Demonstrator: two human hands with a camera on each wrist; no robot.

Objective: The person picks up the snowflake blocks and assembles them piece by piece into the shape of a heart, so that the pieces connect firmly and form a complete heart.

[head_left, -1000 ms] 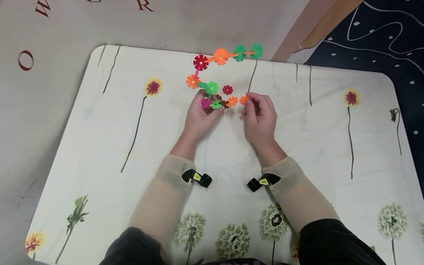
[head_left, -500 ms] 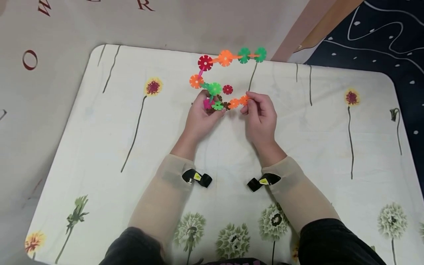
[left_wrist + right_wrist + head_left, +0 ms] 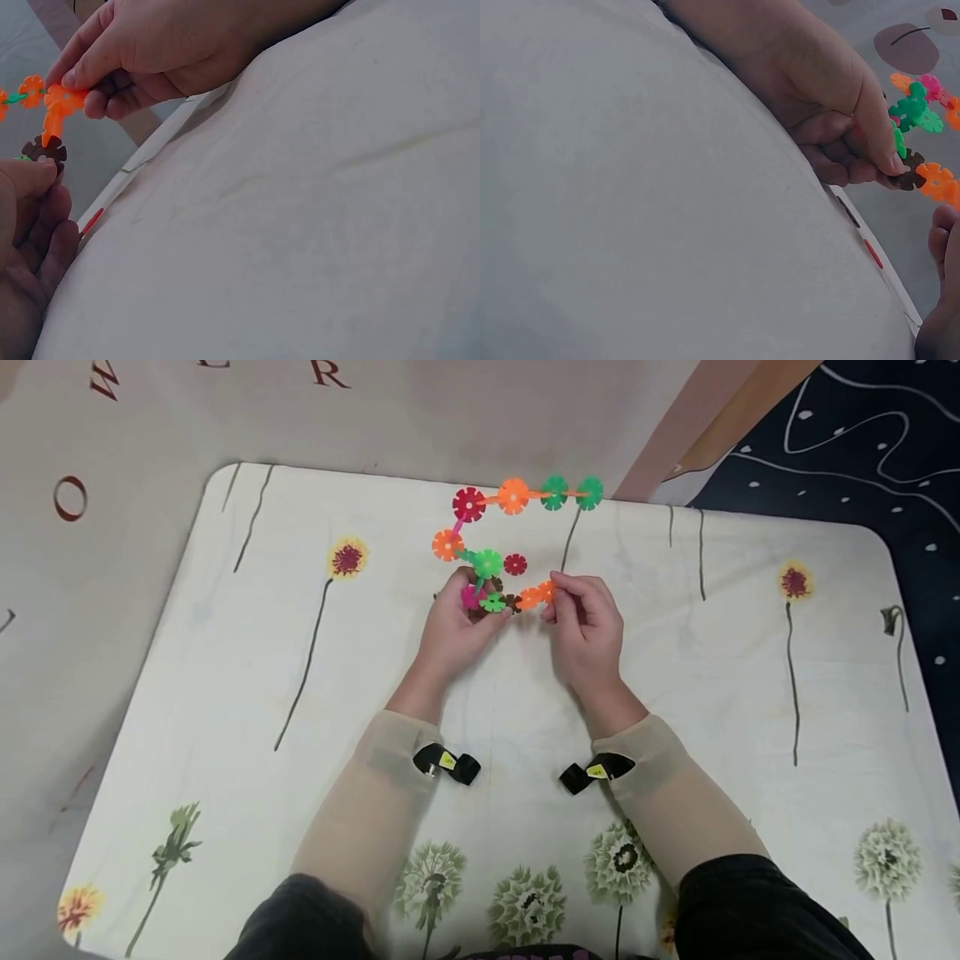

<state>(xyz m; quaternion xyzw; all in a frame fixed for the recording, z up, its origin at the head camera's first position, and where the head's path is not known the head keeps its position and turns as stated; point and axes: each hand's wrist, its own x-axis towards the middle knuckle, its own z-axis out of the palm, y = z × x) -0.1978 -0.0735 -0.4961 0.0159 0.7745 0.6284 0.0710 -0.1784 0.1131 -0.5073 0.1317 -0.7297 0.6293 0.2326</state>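
A chain of notched plastic snowflake discs (image 3: 513,496), in green, orange, red, pink and brown, curves above the table in the head view. My left hand (image 3: 453,631) holds its near end, thumb on a brown disc (image 3: 911,171). An orange disc (image 3: 52,124) stands slotted into that brown one. My right hand (image 3: 588,631) pinches another orange disc (image 3: 64,98) between thumb and fingers; it meets the first orange disc at an angle. How deeply those two interlock is hard to see. The chain's far end has two green discs (image 3: 590,493).
A loose red disc (image 3: 515,564) lies on the table just beyond my hands. Near it, the right wrist view shows a dark disc (image 3: 848,211) lying flat. The flower-print tablecloth (image 3: 300,827) covers the table up to its back edge, beside the wall.
My right hand's orange disc has come against the chain's orange disc, closing the earlier gap. The chain has swung slightly right and toward me. My left hand keeps its hold.
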